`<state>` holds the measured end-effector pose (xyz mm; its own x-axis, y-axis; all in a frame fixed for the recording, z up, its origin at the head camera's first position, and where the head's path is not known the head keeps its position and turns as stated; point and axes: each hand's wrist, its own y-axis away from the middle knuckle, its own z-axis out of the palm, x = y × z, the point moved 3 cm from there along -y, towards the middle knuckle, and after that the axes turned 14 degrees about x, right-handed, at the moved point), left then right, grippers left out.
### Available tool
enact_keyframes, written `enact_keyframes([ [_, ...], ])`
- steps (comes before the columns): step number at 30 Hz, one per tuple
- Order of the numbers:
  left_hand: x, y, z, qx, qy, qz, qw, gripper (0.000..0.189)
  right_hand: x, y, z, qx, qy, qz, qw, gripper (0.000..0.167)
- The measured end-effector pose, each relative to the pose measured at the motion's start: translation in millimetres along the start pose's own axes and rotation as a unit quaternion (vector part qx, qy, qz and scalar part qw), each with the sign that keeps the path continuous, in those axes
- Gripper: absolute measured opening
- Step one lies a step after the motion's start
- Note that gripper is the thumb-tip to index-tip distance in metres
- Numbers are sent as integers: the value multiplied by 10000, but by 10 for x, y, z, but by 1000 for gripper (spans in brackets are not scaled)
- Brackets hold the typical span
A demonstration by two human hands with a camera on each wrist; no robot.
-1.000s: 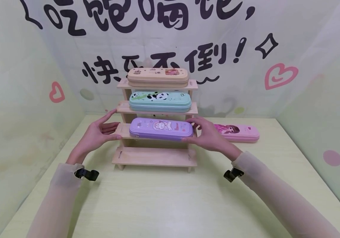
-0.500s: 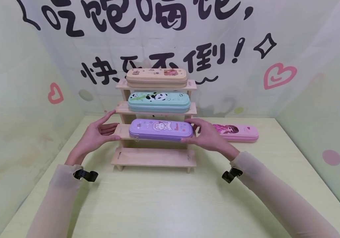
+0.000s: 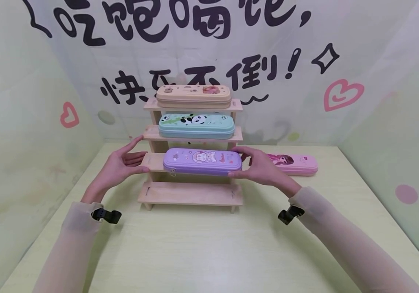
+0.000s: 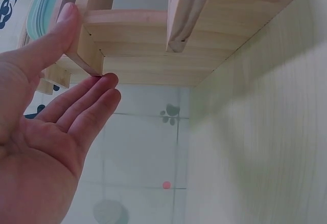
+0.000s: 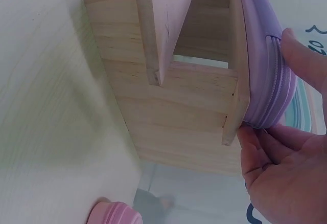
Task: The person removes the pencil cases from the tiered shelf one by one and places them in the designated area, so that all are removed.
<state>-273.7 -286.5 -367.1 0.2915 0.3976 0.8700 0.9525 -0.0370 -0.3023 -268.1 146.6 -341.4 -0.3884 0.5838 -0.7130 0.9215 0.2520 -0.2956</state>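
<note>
Purple zippered pencil case [image 3: 202, 160] lies on the third tier from the top of the wooden display stand [image 3: 191, 194], toward its right end. The right hand [image 3: 266, 167] grasps that end of the case, thumb in front, fingers behind, likely to control its sideways position. The left hand [image 3: 119, 169] has a released grip, near-straight fingers and thumb touching the stand's left side, probably steadying it. Above sit the teal panda pencil case [image 3: 196, 126] and the beige pencil case [image 3: 194, 97], one per tier, presumably so each shows. The pink pencil case [image 3: 302, 164] lies on the counter [image 3: 209, 252], right of the stand.
</note>
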Motion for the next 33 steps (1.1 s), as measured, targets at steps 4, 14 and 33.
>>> enact_keyframes([
  [4,-10,-3,-4,65,-9,-114,9999,101,-9,-17,3,-35,117,-34,9999,84],
  [14,10,14,-3,7,-31,-52,10000,102,2,-9,9,69,91,-23,9999,83],
  [33,14,18,0,37,-90,-103,9999,102,94,217,-84,360,-494,227,9979,75],
])
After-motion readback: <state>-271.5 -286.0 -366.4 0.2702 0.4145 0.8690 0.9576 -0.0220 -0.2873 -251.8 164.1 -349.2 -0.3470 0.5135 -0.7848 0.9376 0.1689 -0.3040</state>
